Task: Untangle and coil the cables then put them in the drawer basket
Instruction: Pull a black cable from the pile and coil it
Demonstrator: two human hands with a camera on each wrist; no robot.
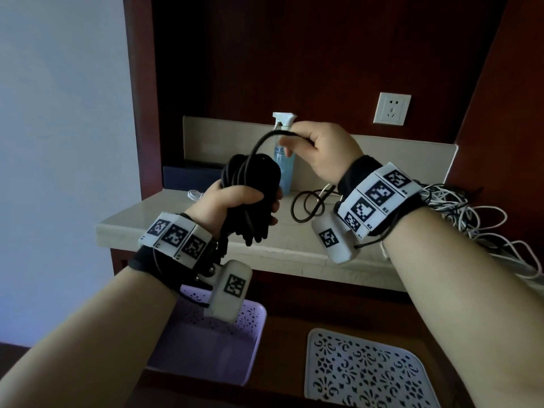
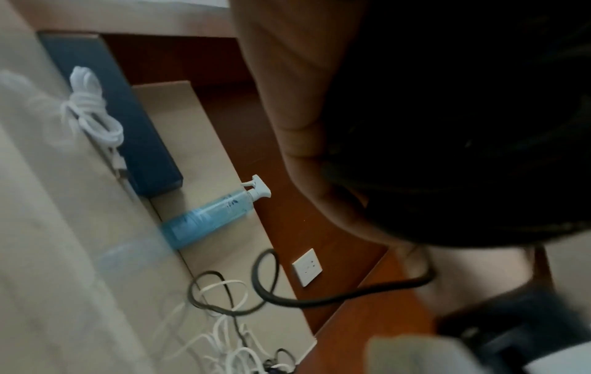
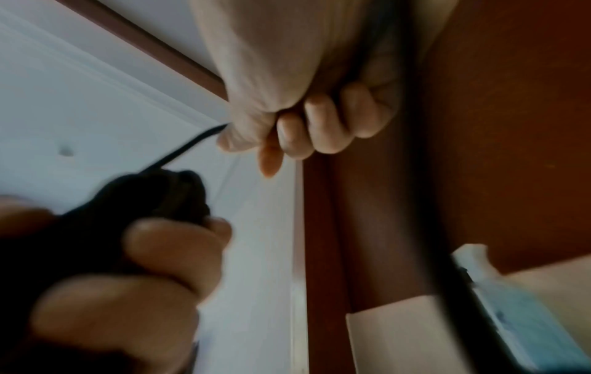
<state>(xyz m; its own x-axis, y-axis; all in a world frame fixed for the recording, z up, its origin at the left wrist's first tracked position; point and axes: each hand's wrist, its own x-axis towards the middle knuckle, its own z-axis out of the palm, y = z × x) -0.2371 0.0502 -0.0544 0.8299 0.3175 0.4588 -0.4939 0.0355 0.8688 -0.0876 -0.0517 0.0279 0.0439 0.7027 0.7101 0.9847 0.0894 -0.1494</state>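
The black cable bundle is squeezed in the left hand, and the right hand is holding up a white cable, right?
Nearly. The left hand does grip the black cable bundle, but the right hand holds a black cable, not a white one: it is the loose strand arching up from that same bundle. The head view shows it.
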